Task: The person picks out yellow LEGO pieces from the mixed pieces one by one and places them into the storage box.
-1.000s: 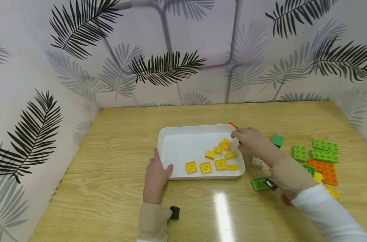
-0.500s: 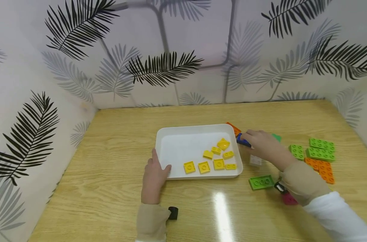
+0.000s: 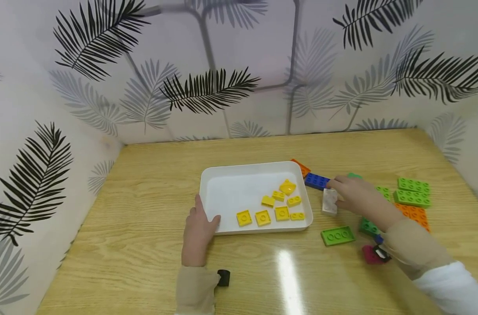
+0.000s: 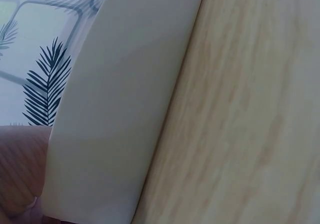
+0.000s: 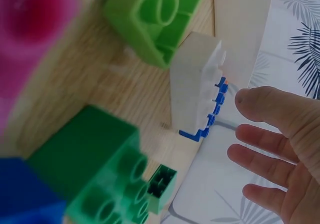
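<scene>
A white tray (image 3: 258, 231) with several yellow building bricks (image 3: 282, 213) in its right half lies on the table. My left hand (image 3: 196, 234) holds its near left corner, thumb over the rim and fingers along the outer wall. In the left wrist view part of that hand (image 4: 22, 166) shows against the tray's wall (image 4: 110, 109). Right of the tray, my right hand (image 3: 361, 197) is over a white brick (image 3: 329, 204), fingers extended and apart. The right wrist view shows these fingers holding nothing, beside the white brick (image 5: 187, 84) and a blue brick (image 5: 218, 104).
An orange brick (image 3: 300, 167) lies by the tray's far right corner. A light green brick (image 3: 338, 236) and a pink brick (image 3: 370, 255) sit nearer me. Farther right are green bricks (image 3: 413, 198) and orange ones (image 3: 416, 213). A leaf-patterned backdrop (image 3: 239, 105) stands behind the table.
My right hand has moved right from the tray's far right corner, past the blue brick, to the white brick. The blue brick is uncovered now. My left hand stays at the tray.
</scene>
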The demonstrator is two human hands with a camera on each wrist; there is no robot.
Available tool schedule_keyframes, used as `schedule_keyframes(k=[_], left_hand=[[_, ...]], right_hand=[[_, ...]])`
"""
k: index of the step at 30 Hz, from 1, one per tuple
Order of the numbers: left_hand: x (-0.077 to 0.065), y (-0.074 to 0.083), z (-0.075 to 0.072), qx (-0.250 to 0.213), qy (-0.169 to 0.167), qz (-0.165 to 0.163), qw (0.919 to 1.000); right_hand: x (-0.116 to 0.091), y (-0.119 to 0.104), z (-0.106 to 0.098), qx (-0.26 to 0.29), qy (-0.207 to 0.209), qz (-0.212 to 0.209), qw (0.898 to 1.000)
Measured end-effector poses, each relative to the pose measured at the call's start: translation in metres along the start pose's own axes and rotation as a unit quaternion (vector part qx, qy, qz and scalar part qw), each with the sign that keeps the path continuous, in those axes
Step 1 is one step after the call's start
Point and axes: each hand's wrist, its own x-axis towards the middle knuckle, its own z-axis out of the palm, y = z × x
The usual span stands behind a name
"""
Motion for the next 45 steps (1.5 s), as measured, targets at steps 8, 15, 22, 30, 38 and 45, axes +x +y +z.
schedule_keyframes(k=[8, 15, 22, 30, 38, 45], left_hand=[[0.0, 0.002, -0.001, 0.0, -0.003, -0.004, 1.0], [0.0, 0.002, -0.001, 0.0, -0.002, 0.002, 1.0], [0.001, 0.001, -0.002, 0.002, -0.008, -0.007, 0.9999], [0.002, 0.001, -0.003, 0.004, -0.012, -0.01, 0.9999], [0.001, 0.003, -0.002, 0.002, -0.011, -0.013, 0.9998], [0.0, 0.003, -0.001, -0.003, -0.012, -0.013, 0.9998]], right_hand=[[-0.018, 0.009, 0.001, 0.018, -0.008, 0.009, 1.0], [-0.036, 0.015, 0.001, 0.027, -0.015, 0.017, 0.999], [-0.052, 0.022, 0.004, 0.03, -0.013, 0.019, 0.999], [-0.063, 0.034, 0.002, 0.051, -0.037, 0.035, 0.997], [-0.078, 0.042, 0.0, 0.062, -0.057, 0.062, 0.995], [-0.095, 0.05, 0.001, 0.049, -0.052, 0.061, 0.996]])
